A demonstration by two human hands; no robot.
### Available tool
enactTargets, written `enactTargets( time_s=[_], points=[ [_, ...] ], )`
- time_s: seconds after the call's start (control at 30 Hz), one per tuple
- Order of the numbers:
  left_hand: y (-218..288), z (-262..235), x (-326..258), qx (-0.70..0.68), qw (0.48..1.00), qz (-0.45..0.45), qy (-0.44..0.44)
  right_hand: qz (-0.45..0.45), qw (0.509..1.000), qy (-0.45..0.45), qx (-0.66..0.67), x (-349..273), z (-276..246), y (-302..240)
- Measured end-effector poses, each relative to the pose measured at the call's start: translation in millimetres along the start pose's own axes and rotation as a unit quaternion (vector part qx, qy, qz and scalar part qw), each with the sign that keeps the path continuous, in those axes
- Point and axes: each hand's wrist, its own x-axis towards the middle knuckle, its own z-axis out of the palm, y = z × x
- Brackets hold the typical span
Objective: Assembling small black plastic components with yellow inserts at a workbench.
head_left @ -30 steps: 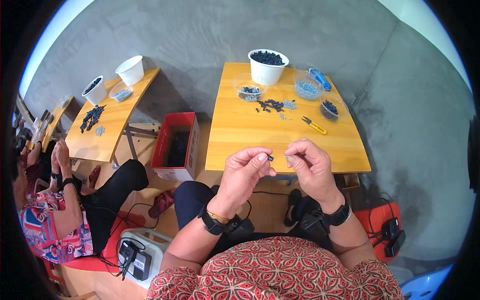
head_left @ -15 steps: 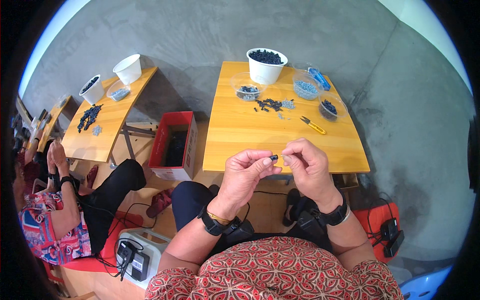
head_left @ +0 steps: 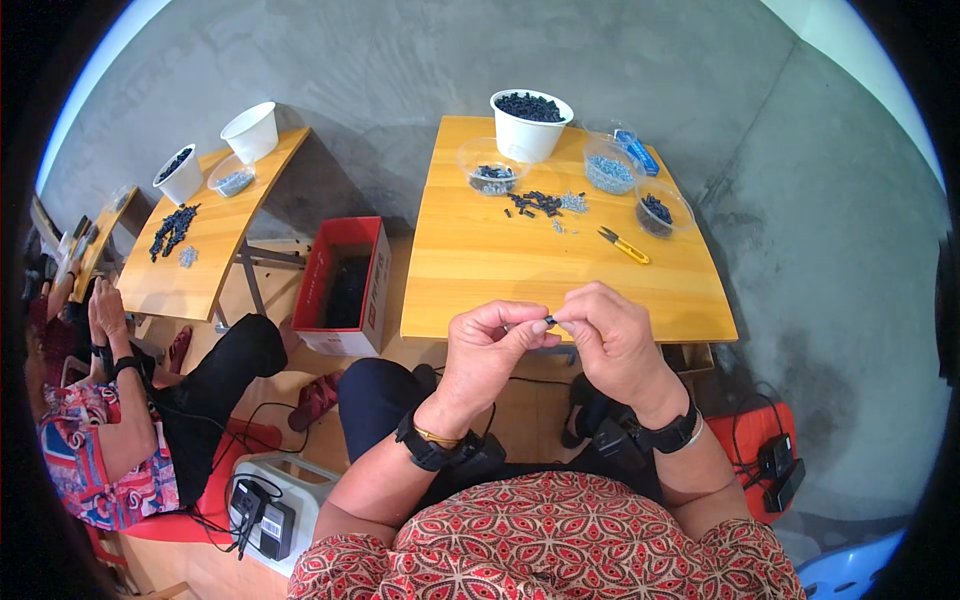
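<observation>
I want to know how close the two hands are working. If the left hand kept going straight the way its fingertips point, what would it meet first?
The left hand points right, toward the right hand. It would first meet the small dark part pinched between them, then the right fingertips. Depth looks matched, though that is uncertain.

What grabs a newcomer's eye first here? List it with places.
The left hand and right hand meet at centre, pinching a tiny black part between fingertips. Behind them, the yellow wooden table carries a white round tub of dark pieces at its far edge.
</observation>
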Motion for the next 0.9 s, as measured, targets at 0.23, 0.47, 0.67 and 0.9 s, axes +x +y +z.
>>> enactTargets(
  time_s=[0.23,0.47,0.67,0.9],
  points=[
    [0.8,-2.4,-0.6,-0.023,0.999,-0.018,-0.025,-0.004,0.998,-0.003,0.062,0.0,3.1,9.0],
    [-1.2,-5.4,0.5,-0.140,0.989,-0.048,-0.016,-0.006,0.998,-0.013,0.069,2.1,-0.4,9.5],
    [-3.6,-5.2,3.8,-0.148,0.987,-0.059,0.020,0.012,0.999,-0.043,-0.031,-7.1,3.6,14.1],
    [-7.7,-7.2,9.1,-0.149,0.986,-0.060,0.038,-0.020,0.990,-0.100,-0.098,-6.3,9.0,22.1]
  ],
)
